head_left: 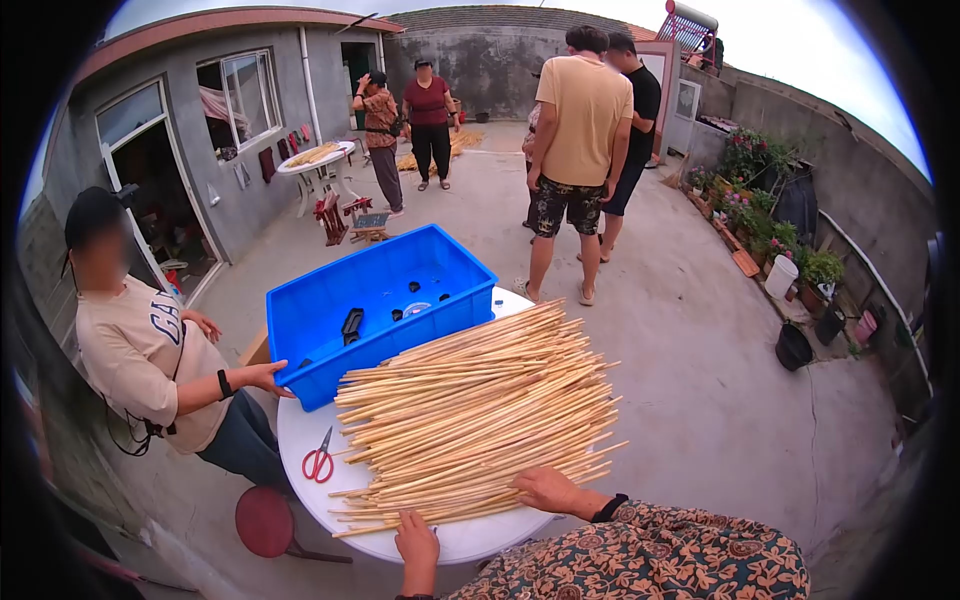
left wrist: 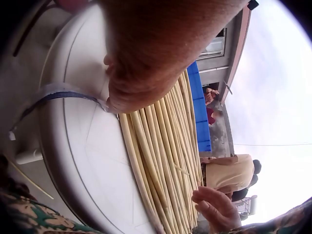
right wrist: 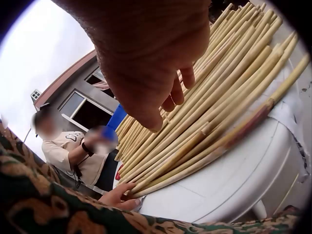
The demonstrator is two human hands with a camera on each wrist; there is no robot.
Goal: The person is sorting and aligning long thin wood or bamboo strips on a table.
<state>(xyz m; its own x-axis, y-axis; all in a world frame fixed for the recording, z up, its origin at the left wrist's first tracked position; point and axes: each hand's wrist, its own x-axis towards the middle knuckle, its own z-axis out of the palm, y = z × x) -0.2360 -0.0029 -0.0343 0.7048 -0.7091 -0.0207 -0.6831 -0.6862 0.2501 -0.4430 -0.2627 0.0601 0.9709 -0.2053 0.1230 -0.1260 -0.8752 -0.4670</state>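
A broad layer of long pale-yellow stalks lies side by side across the round white table. At the near left ends of the stalks is my left hand, its fingertips against the nearest ones; the right wrist view shows the left hand with thumb and fingers apart. My right hand is over the near right part of the layer, palm down. Its fingers bend loosely above the stalks, holding none. Red-handled scissors lie left of the stalks.
A blue plastic bin with small black items inside overlaps the table's far side. A person at left has a hand on its corner. A dark red stool stands at lower left. Several people stand farther back; potted plants line the right wall.
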